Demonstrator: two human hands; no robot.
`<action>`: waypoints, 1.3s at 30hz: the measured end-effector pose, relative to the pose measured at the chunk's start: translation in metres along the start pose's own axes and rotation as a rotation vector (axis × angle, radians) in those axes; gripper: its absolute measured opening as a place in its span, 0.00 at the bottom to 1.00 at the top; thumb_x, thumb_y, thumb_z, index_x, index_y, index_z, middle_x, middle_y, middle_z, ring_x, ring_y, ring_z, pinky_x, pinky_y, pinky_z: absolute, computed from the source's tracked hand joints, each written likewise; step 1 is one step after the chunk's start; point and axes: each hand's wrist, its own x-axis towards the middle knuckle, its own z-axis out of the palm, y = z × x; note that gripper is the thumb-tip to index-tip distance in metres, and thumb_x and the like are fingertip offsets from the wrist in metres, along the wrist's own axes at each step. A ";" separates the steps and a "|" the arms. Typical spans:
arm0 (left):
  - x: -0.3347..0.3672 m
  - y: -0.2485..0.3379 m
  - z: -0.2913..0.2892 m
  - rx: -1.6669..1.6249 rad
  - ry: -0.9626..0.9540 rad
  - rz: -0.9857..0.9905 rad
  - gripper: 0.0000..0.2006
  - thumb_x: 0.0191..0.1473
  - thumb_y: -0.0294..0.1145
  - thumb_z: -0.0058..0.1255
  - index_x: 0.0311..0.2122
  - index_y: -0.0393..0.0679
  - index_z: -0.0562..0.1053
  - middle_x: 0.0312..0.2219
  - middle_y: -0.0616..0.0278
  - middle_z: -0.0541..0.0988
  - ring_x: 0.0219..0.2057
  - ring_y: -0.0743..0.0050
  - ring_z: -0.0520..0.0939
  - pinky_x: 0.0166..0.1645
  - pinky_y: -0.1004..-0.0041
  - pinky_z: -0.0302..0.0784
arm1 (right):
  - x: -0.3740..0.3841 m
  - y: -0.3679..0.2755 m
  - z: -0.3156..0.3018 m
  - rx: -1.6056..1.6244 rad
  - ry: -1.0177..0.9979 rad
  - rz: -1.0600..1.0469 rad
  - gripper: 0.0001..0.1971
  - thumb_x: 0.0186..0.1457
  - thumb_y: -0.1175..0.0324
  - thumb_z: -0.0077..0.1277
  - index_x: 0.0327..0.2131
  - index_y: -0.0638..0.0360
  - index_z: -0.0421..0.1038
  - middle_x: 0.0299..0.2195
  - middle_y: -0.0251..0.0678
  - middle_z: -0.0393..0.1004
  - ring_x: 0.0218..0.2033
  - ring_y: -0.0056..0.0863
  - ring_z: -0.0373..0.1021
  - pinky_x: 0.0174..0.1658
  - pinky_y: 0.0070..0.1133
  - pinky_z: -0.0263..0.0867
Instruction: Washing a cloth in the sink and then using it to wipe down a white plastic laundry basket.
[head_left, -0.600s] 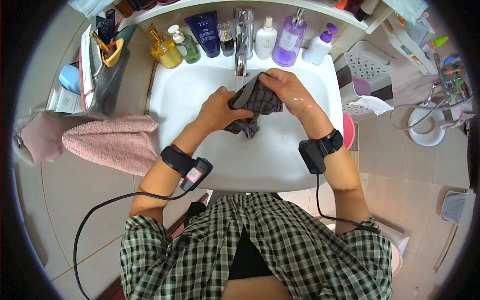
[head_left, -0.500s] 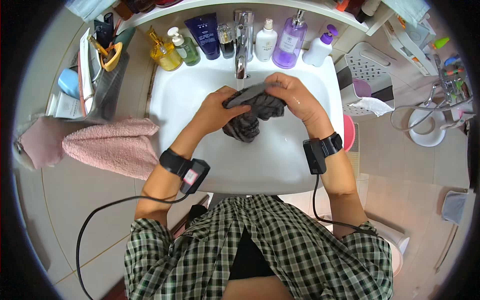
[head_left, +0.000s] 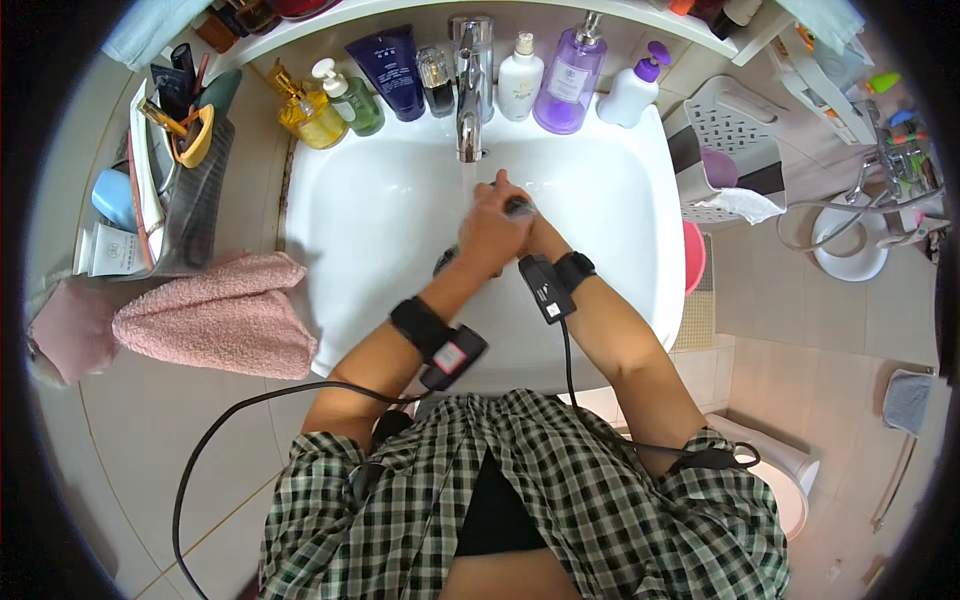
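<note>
Over the white sink (head_left: 350, 225), my two hands are pressed together around a dark grey patterned cloth (head_left: 446, 260). My left hand (head_left: 488, 230) lies over the front of the bundle with its fingers wrapped round it. Behind it, my right hand (head_left: 541, 238) is closed on the same cloth, its fingers partly covered by the left hand. Only small dark bits of the cloth show, between the hands and beside my left wrist. The chrome faucet (head_left: 469, 110) stands just beyond my hands.
Several bottles, among them a purple pump bottle (head_left: 570, 80) and a dark blue tube (head_left: 390, 72), line the sink's back rim. A pink towel (head_left: 220, 315) hangs at the left below a grey organizer (head_left: 200, 210). A perforated basket (head_left: 735, 125) is at the right.
My hands have come together and moved toward me, bunching the cloth that was spread between them under the faucet. The right forearm has swung inward to the left.
</note>
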 end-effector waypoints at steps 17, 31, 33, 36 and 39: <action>0.021 -0.075 -0.045 -1.195 -0.252 -0.726 0.16 0.42 0.25 0.44 0.41 0.37 0.63 0.30 0.60 0.71 0.29 0.74 0.73 0.34 0.78 0.71 | 0.037 -0.076 -0.029 1.008 0.024 1.007 0.17 0.48 0.53 0.41 0.33 0.56 0.64 0.29 0.33 0.66 0.31 0.26 0.65 0.35 0.24 0.62; 0.024 -0.028 -0.022 -0.032 0.165 -0.132 0.14 0.46 0.39 0.41 0.25 0.38 0.69 0.19 0.47 0.70 0.25 0.50 0.71 0.31 0.64 0.65 | 0.023 -0.088 -0.013 0.596 -0.124 0.132 0.13 0.51 0.65 0.36 0.39 0.60 0.61 0.32 0.36 0.67 0.33 0.28 0.65 0.37 0.24 0.63; 0.024 -0.047 -0.030 0.049 0.089 -0.005 0.15 0.46 0.42 0.41 0.25 0.37 0.69 0.19 0.48 0.69 0.23 0.54 0.71 0.31 0.66 0.65 | 0.038 -0.091 -0.009 1.253 0.096 1.105 0.18 0.49 0.59 0.42 0.38 0.64 0.61 0.32 0.36 0.67 0.34 0.23 0.66 0.36 0.20 0.64; 0.030 -0.042 -0.050 0.076 -0.153 -0.416 0.18 0.46 0.45 0.43 0.25 0.37 0.69 0.17 0.57 0.69 0.19 0.72 0.69 0.27 0.75 0.65 | 0.035 -0.088 -0.045 1.177 -0.087 0.954 0.22 0.47 0.56 0.45 0.36 0.68 0.61 0.30 0.36 0.68 0.29 0.22 0.67 0.32 0.20 0.66; 0.034 -0.053 -0.069 -0.506 -0.209 -0.591 0.13 0.46 0.39 0.46 0.27 0.38 0.69 0.19 0.71 0.69 0.20 0.85 0.66 0.25 0.85 0.62 | 0.036 -0.081 -0.065 0.236 -0.244 0.645 0.22 0.41 0.57 0.51 0.34 0.66 0.64 0.28 0.35 0.68 0.28 0.24 0.66 0.33 0.19 0.63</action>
